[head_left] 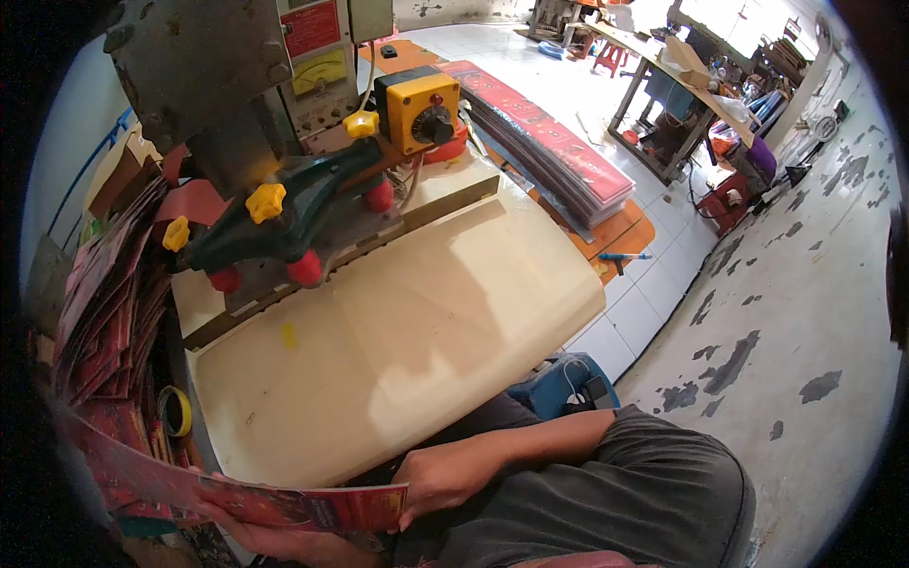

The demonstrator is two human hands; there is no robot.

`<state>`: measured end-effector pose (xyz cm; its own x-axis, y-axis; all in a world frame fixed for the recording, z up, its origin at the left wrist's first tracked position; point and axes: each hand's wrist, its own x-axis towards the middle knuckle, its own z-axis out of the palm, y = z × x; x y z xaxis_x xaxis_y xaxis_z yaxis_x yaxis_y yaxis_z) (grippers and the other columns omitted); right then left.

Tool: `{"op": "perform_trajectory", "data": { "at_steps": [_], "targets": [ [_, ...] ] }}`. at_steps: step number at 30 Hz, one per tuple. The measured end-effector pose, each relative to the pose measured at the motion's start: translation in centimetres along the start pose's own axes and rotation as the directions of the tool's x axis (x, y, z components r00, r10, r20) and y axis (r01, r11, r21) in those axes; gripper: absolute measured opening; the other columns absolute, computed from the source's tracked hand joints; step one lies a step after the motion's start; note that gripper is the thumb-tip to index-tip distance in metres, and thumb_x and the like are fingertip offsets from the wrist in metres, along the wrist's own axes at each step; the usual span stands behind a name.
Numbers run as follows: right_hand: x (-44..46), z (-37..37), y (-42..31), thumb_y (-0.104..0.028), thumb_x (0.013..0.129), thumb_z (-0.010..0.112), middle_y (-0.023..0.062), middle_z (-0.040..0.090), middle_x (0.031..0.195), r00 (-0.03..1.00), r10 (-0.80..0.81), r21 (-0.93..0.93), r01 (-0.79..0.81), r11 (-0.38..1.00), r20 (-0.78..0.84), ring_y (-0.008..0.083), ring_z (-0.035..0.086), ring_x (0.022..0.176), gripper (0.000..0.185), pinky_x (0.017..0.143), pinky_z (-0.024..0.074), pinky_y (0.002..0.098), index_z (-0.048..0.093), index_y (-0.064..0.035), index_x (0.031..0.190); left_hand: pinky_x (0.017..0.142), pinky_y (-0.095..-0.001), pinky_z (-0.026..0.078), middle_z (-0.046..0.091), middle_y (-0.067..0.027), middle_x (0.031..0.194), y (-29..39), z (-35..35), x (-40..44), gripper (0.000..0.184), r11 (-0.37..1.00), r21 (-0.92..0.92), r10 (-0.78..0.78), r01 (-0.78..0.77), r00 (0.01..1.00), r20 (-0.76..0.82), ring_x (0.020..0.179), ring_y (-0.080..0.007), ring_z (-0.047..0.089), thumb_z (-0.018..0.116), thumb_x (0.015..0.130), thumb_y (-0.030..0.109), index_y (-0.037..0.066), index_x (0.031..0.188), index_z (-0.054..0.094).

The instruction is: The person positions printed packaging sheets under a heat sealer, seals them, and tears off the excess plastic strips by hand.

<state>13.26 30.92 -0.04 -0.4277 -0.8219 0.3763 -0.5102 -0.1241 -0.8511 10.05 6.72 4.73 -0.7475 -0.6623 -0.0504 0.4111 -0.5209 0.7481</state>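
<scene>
A long, stiff red printed sheet is held low in front of my lap, seen at a steep angle. My left hand supports it from below and behind, with its fingers partly hidden by the sheet. My right hand is closed at the sheet's right end, thumb and fingers at its edge. Just beyond the sheet lies the cream-coloured bed of a press machine. Above the bed's far side is a dark green press head with yellow knobs and red feet.
Stacked red sheets crowd the left side, near a yellow tape roll. A yellow control box stands behind the bed. Another pile of printed red sheets lies on an orange board at right. A blue container sits beside my leg.
</scene>
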Motion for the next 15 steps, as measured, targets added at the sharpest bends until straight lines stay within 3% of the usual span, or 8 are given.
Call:
{"op": "perform_trajectory", "data": {
  "at_steps": [2,7,8,9,10,12,14,15],
  "targets": [
    [0.3,0.2,-0.2,-0.016,0.104,0.057,0.0229,0.07,0.097,0.999,-0.035,0.061,0.035,0.997,-0.003,0.0429,0.066,0.092,0.023,0.078,0.0506,0.0503,0.065,0.0056,0.102,0.118,-0.0423,0.037,0.045,-0.0123,0.154,0.0,0.4,-0.1,0.061,0.999,0.034,-0.01,0.011,0.999,-0.053,0.138,-0.0246,0.047,0.046,0.108,0.043,0.001,0.153,0.04],
    [0.5,0.2,-0.4,-0.018,0.103,0.06,0.023,0.069,0.095,0.999,-0.042,0.038,0.042,0.998,-0.008,0.0423,0.066,0.089,0.024,0.074,0.05,0.0497,0.066,0.0046,0.101,0.114,-0.0424,0.041,0.048,-0.0128,0.149,-0.4,1.4,-0.3,0.059,0.997,0.065,0.031,-0.031,1.0,0.002,0.132,-0.0245,0.051,0.049,0.107,0.043,0.001,0.148,0.045],
    [0.6,0.1,-0.6,-0.02,0.102,0.061,0.0226,0.069,0.092,0.999,-0.046,0.017,0.046,0.999,-0.024,0.0413,0.066,0.086,0.024,0.072,0.0497,0.0495,0.066,0.0033,0.1,0.114,-0.0424,0.041,0.048,-0.0128,0.149,-1.5,-1.2,0.7,0.059,0.997,0.069,0.04,-0.04,0.999,-0.003,0.132,-0.0245,0.051,0.049,0.107,0.043,0.001,0.148,0.045],
    [0.7,-0.1,-1.0,-0.02,0.102,0.061,0.0226,0.069,0.092,0.998,-0.059,0.025,0.059,0.998,-0.015,0.0413,0.066,0.086,0.024,0.072,0.0497,0.0495,0.066,0.0033,0.1,0.111,-0.0432,0.044,0.052,-0.0134,0.145,-3.2,-6.0,2.5,0.057,0.988,0.105,0.103,-0.115,0.988,0.111,0.129,-0.0247,0.054,0.049,0.107,0.042,0.002,0.147,0.047],
    [0.8,-0.6,-1.4,-0.022,0.101,0.063,0.021,0.068,0.087,0.992,-0.013,0.023,0.015,1.0,-0.123,0.0402,0.066,0.083,0.024,0.069,0.0496,0.0488,0.066,0.0012,0.096,0.109,-0.044,0.046,0.055,-0.0139,0.142,-2.8,-5.4,2.2,0.055,0.97,0.136,0.169,-0.202,0.961,0.219,0.126,-0.025,0.056,0.05,0.107,0.042,0.002,0.146,0.048],
    [0.9,-1.9,-1.8,-0.028,0.1,0.064,0.0196,0.068,0.082,0.971,0.051,-0.012,-0.055,0.998,-0.232,0.0408,0.066,0.079,0.028,0.069,0.0503,0.0494,0.066,-0.0012,0.092,0.098,-0.0463,0.052,0.067,-0.0141,0.125,-2.3,-1.0,-1.4,0.055,0.989,0.057,-0.135,0.134,0.99,0.028,0.111,-0.0263,0.066,0.053,0.105,0.044,0.005,0.143,0.051],
    [0.6,-3.6,-1.7,-0.032,0.097,0.068,0.0165,0.07,0.082,0.97,0.052,-0.149,-0.089,0.985,-0.237,0.0397,0.068,0.077,0.028,0.068,0.0523,0.0486,0.069,-0.0041,0.101,0.097,-0.0469,0.053,0.065,-0.0176,0.128,-2.0,-2.1,-0.9,0.054,0.964,-0.05,-0.225,0.26,0.906,0.359,0.111,-0.03,0.066,0.054,0.106,0.04,0.004,0.145,0.047],
    [0.3,-4.4,-1.9,-0.03,0.095,0.07,0.0138,0.073,0.086,0.961,0.067,-0.182,-0.119,0.976,-0.268,0.0383,0.069,0.077,0.028,0.068,0.0541,0.0464,0.07,-0.0073,0.111,0.107,-0.0486,0.047,0.06,-0.0123,0.139,-1.5,-2.3,-0.3,0.055,0.97,-0.052,-0.184,0.236,0.861,0.474,0.124,-0.0284,0.058,0.054,0.105,0.045,0.005,0.142,0.053]
  ]
}}
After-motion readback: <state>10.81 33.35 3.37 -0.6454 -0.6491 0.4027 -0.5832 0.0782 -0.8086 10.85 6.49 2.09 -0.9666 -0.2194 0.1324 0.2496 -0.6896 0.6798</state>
